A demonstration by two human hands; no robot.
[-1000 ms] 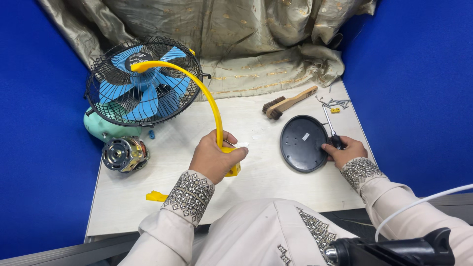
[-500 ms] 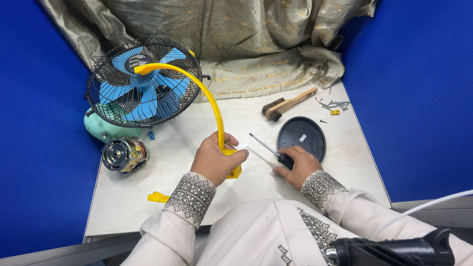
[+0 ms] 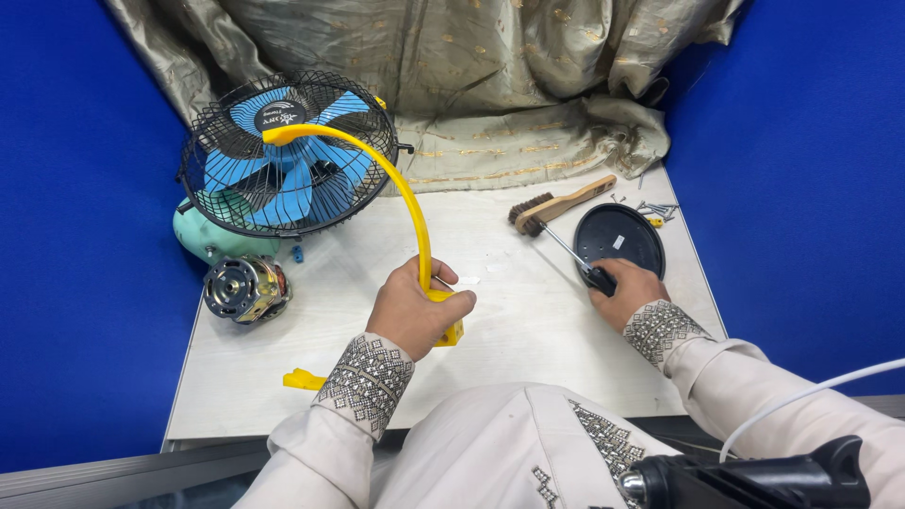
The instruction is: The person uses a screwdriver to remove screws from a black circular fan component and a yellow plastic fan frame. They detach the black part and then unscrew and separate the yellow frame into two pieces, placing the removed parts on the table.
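Observation:
My left hand grips the lower end of a curved yellow fan bracket, close to its yellow block foot on the white table. The bracket arches up and left over a fan with blue blades and a black wire cage. My right hand holds the black handle of a screwdriver. Its thin shaft points up and left toward a wooden brush. A round black cover plate lies just behind this hand.
A bare electric motor lies at the table's left edge beside a mint green fan base. A small yellow plastic piece sits near the front edge. Loose screws lie at the back right. Draped beige cloth covers the back.
My right hand went from the black plate to the table middle with the screwdriver, then drew back right to the plate's near edge. My left hand kept its grip on the bracket.

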